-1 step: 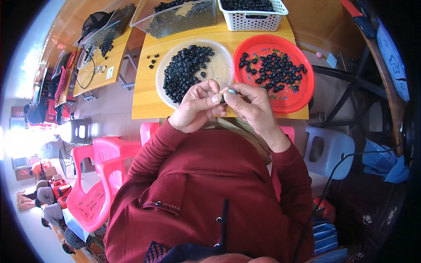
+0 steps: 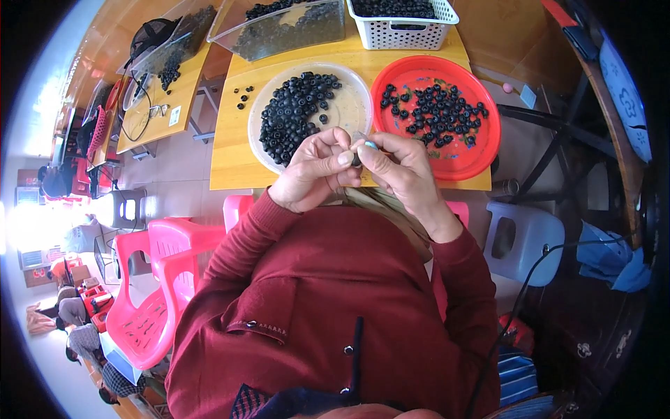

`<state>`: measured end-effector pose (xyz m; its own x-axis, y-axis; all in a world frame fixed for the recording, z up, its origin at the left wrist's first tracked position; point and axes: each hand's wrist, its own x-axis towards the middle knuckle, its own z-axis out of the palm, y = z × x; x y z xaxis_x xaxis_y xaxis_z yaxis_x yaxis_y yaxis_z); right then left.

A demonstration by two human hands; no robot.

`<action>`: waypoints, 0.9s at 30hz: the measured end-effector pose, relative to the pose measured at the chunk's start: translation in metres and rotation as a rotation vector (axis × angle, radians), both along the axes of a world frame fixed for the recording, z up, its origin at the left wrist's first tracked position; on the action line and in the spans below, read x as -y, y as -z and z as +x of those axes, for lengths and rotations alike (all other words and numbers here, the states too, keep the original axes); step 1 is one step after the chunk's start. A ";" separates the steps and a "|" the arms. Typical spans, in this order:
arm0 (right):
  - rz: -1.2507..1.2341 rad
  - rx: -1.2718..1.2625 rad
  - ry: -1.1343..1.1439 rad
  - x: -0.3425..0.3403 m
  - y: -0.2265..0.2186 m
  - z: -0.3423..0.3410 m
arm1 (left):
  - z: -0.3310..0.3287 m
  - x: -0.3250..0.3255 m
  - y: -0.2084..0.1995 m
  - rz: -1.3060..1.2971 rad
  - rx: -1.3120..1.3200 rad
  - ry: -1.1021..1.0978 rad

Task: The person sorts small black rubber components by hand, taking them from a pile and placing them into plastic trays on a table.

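Observation:
Above the near edge of the table, my two hands meet fingertip to fingertip. My left hand (image 2: 314, 170) is closed, pinching a dark round bead (image 2: 356, 160) between thumb and fingers. Pressed close against it, my right hand (image 2: 401, 167) is closed around a small shiny blue-silver piece (image 2: 371, 145), whose kind is mostly hidden by the fingers. Behind my left hand lies a pale round tray (image 2: 354, 105) heaped with black beads (image 2: 296, 108). A red round tray (image 2: 481, 150) behind my right hand carries more black beads (image 2: 440, 115), spread loosely.
At the table's back stand a clear bin (image 2: 293, 38) and a white perforated basket (image 2: 408, 36), both with dark beads. Several loose beads (image 2: 241, 106) lie left of the pale tray. Pink chairs (image 2: 150, 293) and a pale blue chair (image 2: 523, 241) flank me; a black cable (image 2: 520, 300) hangs at right.

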<state>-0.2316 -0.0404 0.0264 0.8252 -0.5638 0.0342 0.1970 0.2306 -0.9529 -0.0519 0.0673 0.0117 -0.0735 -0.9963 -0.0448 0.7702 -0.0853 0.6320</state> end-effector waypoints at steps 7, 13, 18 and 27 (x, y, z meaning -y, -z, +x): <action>-0.551 0.020 0.155 -0.002 0.002 0.000 | -0.007 0.001 -0.005 0.068 0.046 -0.075; -0.857 -0.336 0.492 0.025 0.002 -0.012 | 0.028 0.009 -0.003 0.044 1.241 -0.415; -0.950 -0.449 0.631 0.035 0.001 -0.022 | 0.066 0.010 -0.010 0.084 1.800 -0.381; -0.845 -0.339 0.522 0.030 0.009 -0.017 | 0.071 0.007 -0.002 -0.252 2.149 -0.261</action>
